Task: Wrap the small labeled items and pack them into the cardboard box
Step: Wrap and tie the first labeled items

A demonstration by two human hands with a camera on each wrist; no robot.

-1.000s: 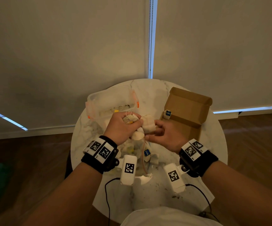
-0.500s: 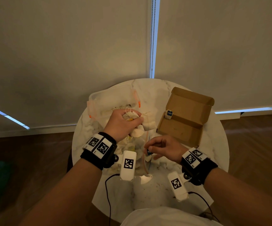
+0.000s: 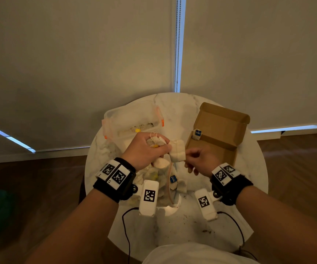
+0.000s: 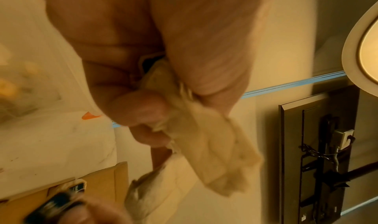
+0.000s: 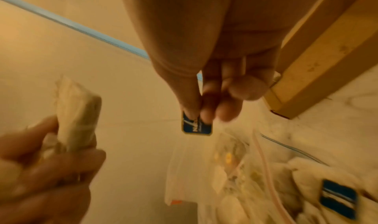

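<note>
At the bottom centre of the head view, the near part of the round marble desk (image 3: 184, 225) carries dark crumbs. Just above, mid-frame, a clear plastic bag (image 3: 165, 185) of pale tea bags lies between the wrists, one blue-labelled tag (image 3: 173, 179) showing. Left hand (image 3: 144, 151), centre frame: fingers (image 4: 141, 112) curled round a bunch of tea bags, one pale tea bag (image 3: 177, 151) sticking out to the right. Right hand (image 3: 201, 159), just right of it: thumb and fingers (image 5: 208, 111) pinching a small blue label tag (image 5: 196, 127); whether a string joins it to the tea bag cannot be told. Higher, centre right, the open cardboard box (image 3: 218, 134) holds one wrapped item with blue label (image 3: 197, 134) at its left wall. Upper left of the desk, a clear plastic container (image 3: 133, 121) with orange clips.
</note>
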